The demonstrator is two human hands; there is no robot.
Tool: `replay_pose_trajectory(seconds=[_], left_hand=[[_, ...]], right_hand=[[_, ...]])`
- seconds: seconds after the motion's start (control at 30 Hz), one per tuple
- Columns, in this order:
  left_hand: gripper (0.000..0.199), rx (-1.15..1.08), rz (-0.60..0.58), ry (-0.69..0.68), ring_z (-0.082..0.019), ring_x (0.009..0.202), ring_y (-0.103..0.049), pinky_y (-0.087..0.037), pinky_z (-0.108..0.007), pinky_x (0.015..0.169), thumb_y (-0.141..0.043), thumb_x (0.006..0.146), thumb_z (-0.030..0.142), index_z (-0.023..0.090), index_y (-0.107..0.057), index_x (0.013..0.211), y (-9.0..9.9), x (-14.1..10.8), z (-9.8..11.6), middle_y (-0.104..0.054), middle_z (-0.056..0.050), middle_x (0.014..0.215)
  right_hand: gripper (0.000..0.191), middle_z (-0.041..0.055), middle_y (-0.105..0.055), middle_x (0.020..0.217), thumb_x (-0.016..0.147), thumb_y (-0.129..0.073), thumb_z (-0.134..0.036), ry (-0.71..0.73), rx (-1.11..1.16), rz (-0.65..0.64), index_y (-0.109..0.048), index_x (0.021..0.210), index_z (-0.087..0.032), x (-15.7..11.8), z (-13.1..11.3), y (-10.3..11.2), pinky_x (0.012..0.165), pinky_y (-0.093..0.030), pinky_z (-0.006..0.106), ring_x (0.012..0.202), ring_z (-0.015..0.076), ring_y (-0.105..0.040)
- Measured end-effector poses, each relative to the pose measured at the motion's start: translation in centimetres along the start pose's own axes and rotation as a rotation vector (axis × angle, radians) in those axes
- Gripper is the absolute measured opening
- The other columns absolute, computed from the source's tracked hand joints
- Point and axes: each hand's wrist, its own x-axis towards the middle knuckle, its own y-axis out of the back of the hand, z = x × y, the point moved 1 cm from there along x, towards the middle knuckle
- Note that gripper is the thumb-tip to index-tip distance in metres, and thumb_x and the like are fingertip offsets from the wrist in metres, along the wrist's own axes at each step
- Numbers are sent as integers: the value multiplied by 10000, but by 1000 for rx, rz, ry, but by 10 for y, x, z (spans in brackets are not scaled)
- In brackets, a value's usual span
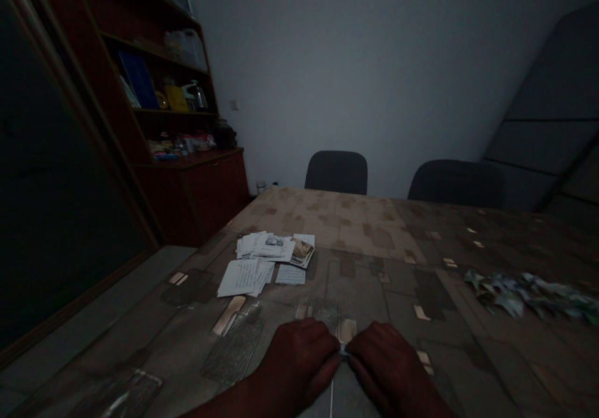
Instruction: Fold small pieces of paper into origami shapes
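Observation:
Near the front edge of the table, my left hand (306, 359) and my right hand (386, 362) meet with their fingers closed. Between the fingertips shows a small pale piece of paper (344, 350), pinched from both sides; most of it is hidden by my fingers. Ahead and to the left lie stacks of printed paper cards (266, 247), some with pictures, and a spread of cards with lines of text (238, 277). Over on the right side of the table is a heap of crumpled or folded paper pieces (528, 293).
A patterned cloth covers the table (365, 224). Two dark chairs (336, 171) stand at its far side against a pale wall. On the left rises a red-brown shelf cabinet (210, 184) holding a kettle (201, 98), a blue folder and several containers. The room is dim.

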Motion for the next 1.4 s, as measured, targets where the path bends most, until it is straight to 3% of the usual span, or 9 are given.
replay_pose_trajectory(seconds=[0.1, 0.4, 0.67, 0.9, 1.17, 1.4], left_hand=[[108, -31, 2, -9, -176, 664, -605, -428, -265, 591, -544, 898, 245, 171, -620, 875, 2, 1, 1, -668, -36, 757], [153, -80, 48, 4, -155, 610, -585, -386, -248, 562, -501, 909, 183, 178, -600, 792, -2, -3, 2, -641, -17, 688], [176, -90, 68, -25, -157, 556, -580, -352, -255, 510, -468, 883, 173, 174, -581, 748, -3, -4, 4, -631, -23, 649], [164, -111, 57, 25, -151, 568, -563, -346, -247, 524, -503, 870, 177, 185, -574, 722, 1, -2, 4, -617, -10, 641], [140, -288, 56, 141, -132, 587, -571, -341, -230, 558, -525, 858, 162, 176, -592, 736, 1, -2, 5, -618, -1, 649], [164, -296, 85, 73, -136, 558, -532, -309, -244, 530, -481, 849, 164, 178, -558, 705, 3, -2, 11, -586, -8, 621]], right_hand=[[257, 41, -658, 718, 1000, -405, -202, -26, 39, -3, -608, 843, -187, 1, -3, 3, 623, -398, 300, 650, 182, -547], [230, 38, -649, 708, 987, -428, -212, 1, 52, 9, -598, 834, -192, 2, -6, 4, 622, -389, 294, 644, 180, -548], [339, 27, -616, 658, 1023, -353, -256, 40, -20, 8, -569, 771, -185, 0, -7, 3, 599, -362, 301, 612, 175, -523], [343, 35, -617, 667, 1023, -352, -280, 1, 16, 14, -561, 767, -189, 0, -6, 2, 599, -381, 297, 624, 182, -530], [276, 25, -623, 710, 1015, -399, -289, -74, 153, 5, -554, 806, -197, 4, -7, 6, 623, -385, 291, 657, 177, -534], [329, 21, -611, 686, 1025, -356, -297, -18, 100, -1, -551, 780, -199, 6, -11, 8, 628, -358, 307, 649, 178, -517]])
